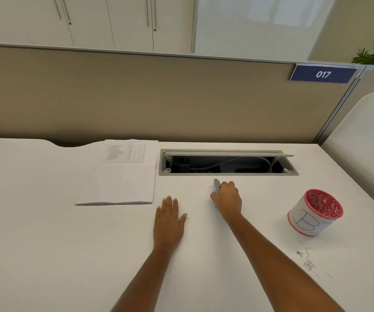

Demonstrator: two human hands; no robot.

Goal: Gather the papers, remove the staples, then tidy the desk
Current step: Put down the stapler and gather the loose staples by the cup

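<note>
A stack of white papers (123, 176) lies at the back left of the white desk (46, 233), a printed table on its top sheet. My left hand (169, 221) rests flat on the desk, fingers apart, just right of the stack's near corner. My right hand (227, 199) is closed over a small grey staple remover (216, 184), whose tip sticks out beyond my fingers, on the desk in front of the cable tray. A red perforated cup (315, 212) wrapped in white paper stands at the right. Loose staples (307, 258) are scattered near the right front edge.
An open cable tray (226, 163) with wires inside is set into the desk behind my right hand. A beige partition (159, 97) closes the back, with a blue sign reading 017 (323, 74). A white rounded panel (366, 136) stands at the right.
</note>
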